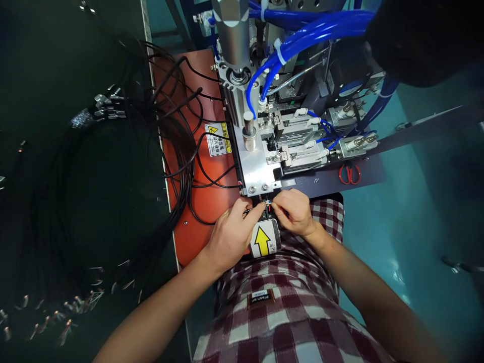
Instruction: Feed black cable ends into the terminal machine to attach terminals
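Note:
At the front edge of a metal press-like machine (257, 169), my two hands meet fingertip to fingertip. My left hand (232, 234) is closed in a pinch on a black cable (207, 222), which runs in from the left. Thin coloured wire ends (268, 205), with some red and white showing, stick out between the hands. My right hand (295, 212) pinches these wire ends with thumb and forefinger. Exactly how they sit in the fingertips is too small to make out. Just below lies a white plate with a yellow arrow (262, 242).
Coiled black cables (181, 166) spread over the orange base (202, 237) and the dark table on the left, several with shiny stripped ends (68, 315). Blue air hoses (321, 27) arch above the machine. Red-handled scissors (350, 174) lie at the right.

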`<state>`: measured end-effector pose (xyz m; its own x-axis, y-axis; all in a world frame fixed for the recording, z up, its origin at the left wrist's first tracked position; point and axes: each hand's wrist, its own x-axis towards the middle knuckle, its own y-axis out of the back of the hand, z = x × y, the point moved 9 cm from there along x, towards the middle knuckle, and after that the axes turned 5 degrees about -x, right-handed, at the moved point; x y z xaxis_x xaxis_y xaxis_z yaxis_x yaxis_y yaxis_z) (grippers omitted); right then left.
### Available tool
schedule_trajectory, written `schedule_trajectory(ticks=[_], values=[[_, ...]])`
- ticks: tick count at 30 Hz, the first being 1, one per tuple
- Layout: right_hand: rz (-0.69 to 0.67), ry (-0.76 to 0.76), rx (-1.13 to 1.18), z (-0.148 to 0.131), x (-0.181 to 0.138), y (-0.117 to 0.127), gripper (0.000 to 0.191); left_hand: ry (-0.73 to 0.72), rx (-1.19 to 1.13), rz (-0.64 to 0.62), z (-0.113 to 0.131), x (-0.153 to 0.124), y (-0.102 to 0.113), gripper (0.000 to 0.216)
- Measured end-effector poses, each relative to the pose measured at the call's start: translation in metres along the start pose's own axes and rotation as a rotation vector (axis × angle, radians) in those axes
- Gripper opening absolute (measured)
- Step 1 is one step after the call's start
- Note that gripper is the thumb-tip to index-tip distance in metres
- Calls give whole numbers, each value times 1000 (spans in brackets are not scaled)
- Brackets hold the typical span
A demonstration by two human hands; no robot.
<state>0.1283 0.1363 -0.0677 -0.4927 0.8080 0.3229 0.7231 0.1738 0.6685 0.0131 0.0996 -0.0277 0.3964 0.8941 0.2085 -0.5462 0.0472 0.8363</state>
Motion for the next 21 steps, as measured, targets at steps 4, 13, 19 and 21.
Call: schedule_trajectory(ticks=[4,13,19,21], values=[[46,-33,67,1,0,1,13,-3,-5,12,1,1,1,30],[56,-271,322,7,-1,-1,16,-12,15,-11,2,1,1,30],[-56,-460,496,17,-2,-9,20,-22,64,-19,5,2,2,30],[-59,-459,495,17,-2,-8,20,-29,76,-14,6,3,3,30]])
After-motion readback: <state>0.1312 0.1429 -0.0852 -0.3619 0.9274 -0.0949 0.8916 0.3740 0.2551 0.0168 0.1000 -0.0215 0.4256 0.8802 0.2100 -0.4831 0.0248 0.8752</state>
